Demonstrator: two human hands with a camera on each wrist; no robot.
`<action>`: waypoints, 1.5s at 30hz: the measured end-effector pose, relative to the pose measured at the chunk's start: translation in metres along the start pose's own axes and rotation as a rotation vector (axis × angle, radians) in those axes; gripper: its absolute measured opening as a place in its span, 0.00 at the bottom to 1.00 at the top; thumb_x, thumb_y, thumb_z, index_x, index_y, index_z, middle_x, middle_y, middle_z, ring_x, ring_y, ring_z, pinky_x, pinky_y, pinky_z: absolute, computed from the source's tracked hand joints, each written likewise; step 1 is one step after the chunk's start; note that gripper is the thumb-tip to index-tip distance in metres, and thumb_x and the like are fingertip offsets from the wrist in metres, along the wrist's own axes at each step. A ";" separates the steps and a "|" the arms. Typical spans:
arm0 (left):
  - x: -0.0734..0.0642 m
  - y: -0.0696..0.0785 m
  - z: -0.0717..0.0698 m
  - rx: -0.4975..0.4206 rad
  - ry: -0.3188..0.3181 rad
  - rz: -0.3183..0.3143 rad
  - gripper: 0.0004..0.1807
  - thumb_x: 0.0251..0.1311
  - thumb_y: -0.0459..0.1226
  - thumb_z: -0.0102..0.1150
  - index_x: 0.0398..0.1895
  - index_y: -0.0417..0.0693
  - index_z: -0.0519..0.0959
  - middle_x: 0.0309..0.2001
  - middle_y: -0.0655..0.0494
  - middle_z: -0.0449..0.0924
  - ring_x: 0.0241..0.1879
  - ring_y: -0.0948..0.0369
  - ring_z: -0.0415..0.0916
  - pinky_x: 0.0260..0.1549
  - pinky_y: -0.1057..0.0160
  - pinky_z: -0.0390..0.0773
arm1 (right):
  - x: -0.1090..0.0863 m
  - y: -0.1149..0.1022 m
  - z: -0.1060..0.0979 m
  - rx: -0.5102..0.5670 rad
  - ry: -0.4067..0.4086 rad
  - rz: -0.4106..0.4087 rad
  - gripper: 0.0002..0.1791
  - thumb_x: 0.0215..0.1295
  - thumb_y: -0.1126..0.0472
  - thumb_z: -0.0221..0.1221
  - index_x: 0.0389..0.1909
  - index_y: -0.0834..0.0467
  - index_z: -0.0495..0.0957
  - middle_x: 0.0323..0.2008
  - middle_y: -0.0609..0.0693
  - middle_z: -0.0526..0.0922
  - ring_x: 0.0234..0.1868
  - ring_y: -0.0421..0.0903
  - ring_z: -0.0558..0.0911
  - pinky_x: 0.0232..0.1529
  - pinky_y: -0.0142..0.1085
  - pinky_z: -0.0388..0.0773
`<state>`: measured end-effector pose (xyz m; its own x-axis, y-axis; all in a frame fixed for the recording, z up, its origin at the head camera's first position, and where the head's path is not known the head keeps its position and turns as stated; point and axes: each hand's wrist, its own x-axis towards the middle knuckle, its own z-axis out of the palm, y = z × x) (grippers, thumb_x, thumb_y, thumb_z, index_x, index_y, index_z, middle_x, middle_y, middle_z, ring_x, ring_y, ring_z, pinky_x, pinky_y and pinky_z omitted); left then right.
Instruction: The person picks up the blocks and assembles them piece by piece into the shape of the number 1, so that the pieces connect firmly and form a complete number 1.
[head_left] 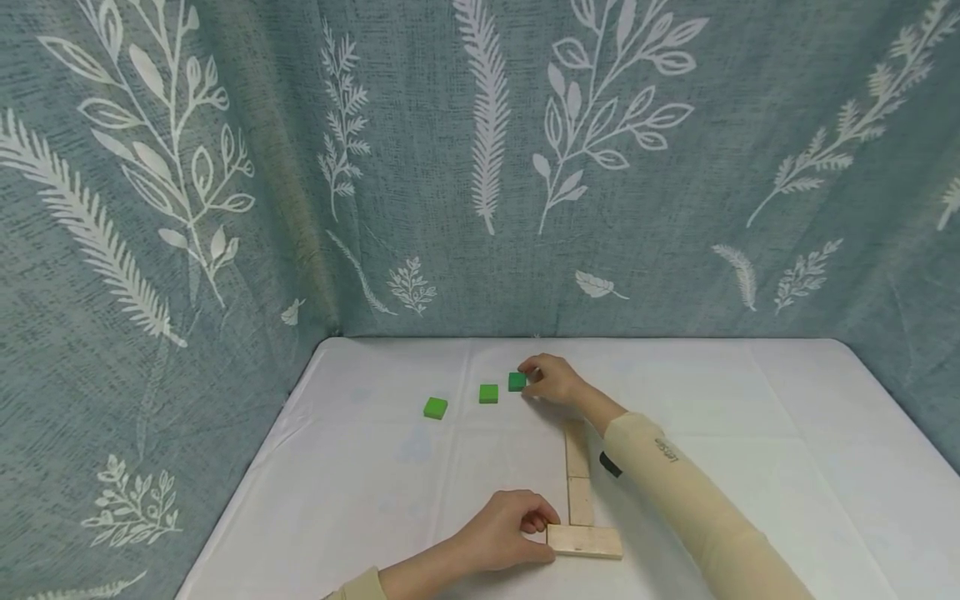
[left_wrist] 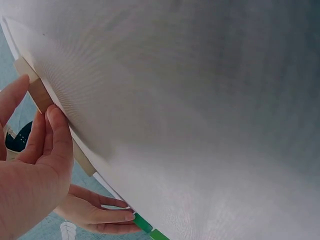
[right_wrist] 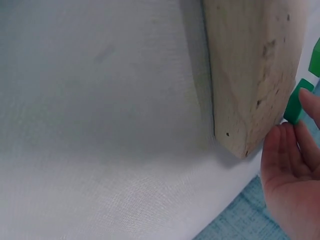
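Note:
My left hand (head_left: 501, 533) pinches the left end of a pale wooden block (head_left: 588, 542) that lies crosswise on the table. In the left wrist view, thumb and fingers sit on opposite sides of this block (left_wrist: 41, 95). Farther back, my right hand (head_left: 553, 381) has its thumb and fingertips at opposite edges of a dark green square block (head_left: 517, 382). The right wrist view shows the same pinch on the dark green block (right_wrist: 298, 101). Two more wooden blocks lie end to end: the nearer one (head_left: 580, 500) meets the crosswise block, the farther one (head_left: 576, 448) points toward the right hand.
Two light green square blocks lie left of the dark green one, a nearer-in block (head_left: 488, 393) and a tilted block (head_left: 435, 407). A white cloth (head_left: 360, 500) covers the table. Behind it hangs a blue-green leaf-patterned curtain (head_left: 420, 167). A small black object (head_left: 611, 464) shows beside the right sleeve.

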<state>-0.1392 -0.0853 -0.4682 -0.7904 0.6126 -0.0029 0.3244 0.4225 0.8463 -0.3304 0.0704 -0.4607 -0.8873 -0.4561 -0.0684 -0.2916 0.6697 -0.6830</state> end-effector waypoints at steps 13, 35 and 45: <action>0.000 -0.001 0.001 0.002 -0.001 0.001 0.15 0.45 0.29 0.75 0.37 0.43 0.82 0.30 0.66 0.76 0.32 0.74 0.71 0.36 0.74 0.76 | 0.004 0.002 0.004 -0.041 0.023 0.025 0.19 0.61 0.65 0.65 0.52 0.64 0.78 0.45 0.57 0.81 0.46 0.51 0.79 0.46 0.40 0.78; -0.001 0.000 0.000 0.010 -0.005 -0.002 0.14 0.46 0.30 0.75 0.37 0.43 0.82 0.31 0.66 0.77 0.32 0.74 0.72 0.36 0.74 0.76 | -0.017 0.004 -0.001 0.029 0.062 0.019 0.18 0.60 0.62 0.66 0.50 0.64 0.79 0.43 0.55 0.82 0.46 0.51 0.80 0.46 0.41 0.78; -0.002 -0.002 0.000 0.005 -0.005 0.004 0.14 0.46 0.30 0.75 0.37 0.44 0.82 0.31 0.66 0.77 0.33 0.73 0.72 0.36 0.74 0.77 | -0.036 0.014 -0.009 0.109 0.084 0.014 0.19 0.61 0.60 0.66 0.52 0.63 0.79 0.44 0.54 0.82 0.48 0.51 0.79 0.46 0.43 0.78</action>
<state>-0.1384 -0.0872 -0.4694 -0.7863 0.6178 -0.0019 0.3303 0.4229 0.8438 -0.3056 0.1018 -0.4616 -0.9193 -0.3930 -0.0205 -0.2422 0.6062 -0.7575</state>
